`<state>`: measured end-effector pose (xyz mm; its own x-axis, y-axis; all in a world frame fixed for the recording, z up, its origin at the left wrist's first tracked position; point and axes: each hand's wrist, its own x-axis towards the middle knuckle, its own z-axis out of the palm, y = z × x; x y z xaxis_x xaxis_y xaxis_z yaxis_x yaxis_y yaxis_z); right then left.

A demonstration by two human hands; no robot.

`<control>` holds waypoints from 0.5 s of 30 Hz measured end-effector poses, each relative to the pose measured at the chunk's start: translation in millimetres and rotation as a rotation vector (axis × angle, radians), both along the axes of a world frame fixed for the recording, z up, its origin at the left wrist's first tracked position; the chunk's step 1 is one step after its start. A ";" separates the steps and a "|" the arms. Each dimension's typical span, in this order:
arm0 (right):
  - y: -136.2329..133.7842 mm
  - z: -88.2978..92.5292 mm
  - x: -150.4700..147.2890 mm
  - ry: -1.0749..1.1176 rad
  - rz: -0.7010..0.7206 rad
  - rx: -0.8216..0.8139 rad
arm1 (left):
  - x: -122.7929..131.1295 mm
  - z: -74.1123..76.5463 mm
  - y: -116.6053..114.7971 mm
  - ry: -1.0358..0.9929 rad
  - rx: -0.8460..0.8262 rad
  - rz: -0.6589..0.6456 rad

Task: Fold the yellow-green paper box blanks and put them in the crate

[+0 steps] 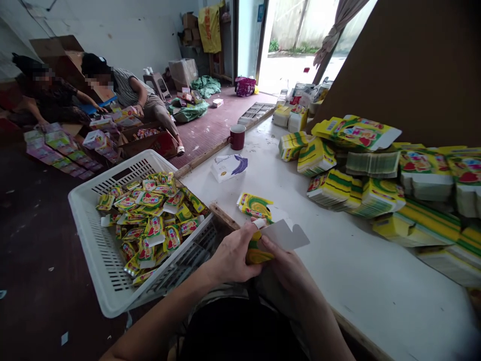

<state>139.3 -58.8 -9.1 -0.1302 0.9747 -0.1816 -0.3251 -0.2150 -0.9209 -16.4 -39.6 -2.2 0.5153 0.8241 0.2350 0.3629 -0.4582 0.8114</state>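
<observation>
Between my two hands, over the table's near edge, is a small yellow and green cardboard box (258, 250) with its grey-white flap (287, 234) standing out to the right. My left hand (235, 250) is closed round its left side. On the right side, my right hand (287, 263) grips the same box, with the thumb pressed near the flap. Just beyond my fingers a flat yellow carton (255, 205) lies on the white table (361, 271). To my left, a white plastic basket (88, 235) holds a heap of small yellow boxes (152, 200).
Stacks of flat yellow cartons (379, 185) line the table's right side. A dark red mug (237, 137) and a white and purple box (229, 167) stand farther back. Two people (124, 90) sit at the far left among cardboard cartons (154, 140) and pink packs (56, 145).
</observation>
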 end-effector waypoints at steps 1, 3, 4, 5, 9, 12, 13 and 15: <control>1.0 -0.5 0.1 0.001 0.011 0.001 | 0.3 -0.5 0.3 0.010 0.024 -0.009; 2.2 -1.6 1.6 -0.012 0.043 0.009 | 0.2 -0.6 1.5 0.034 0.050 -0.024; 2.0 -2.3 2.7 -0.031 0.046 0.021 | -0.1 -0.3 2.2 0.051 0.053 -0.029; 1.2 -2.8 3.7 -0.058 0.042 0.039 | -0.4 0.1 2.9 0.068 0.048 -0.026; -4.8 -3.4 6.3 -0.252 0.043 0.228 | 0.3 -2.0 5.3 0.044 -0.070 -0.004; -6.0 -4.5 5.6 -0.521 0.092 0.467 | 3.8 -8.3 6.4 -0.055 -0.082 0.046; -5.2 -5.5 4.9 -0.586 0.081 0.529 | 4.8 -10.2 6.5 -0.075 -0.059 0.085; -2.5 -8.1 3.3 -0.627 0.009 0.594 | 5.4 -12.0 6.6 -0.096 -0.016 0.181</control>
<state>142.5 -61.3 -17.2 -0.1845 0.9305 0.3164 0.2806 0.3584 -0.8904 -11.0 -33.0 -14.2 0.3343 0.9053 0.2622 0.3591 -0.3796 0.8526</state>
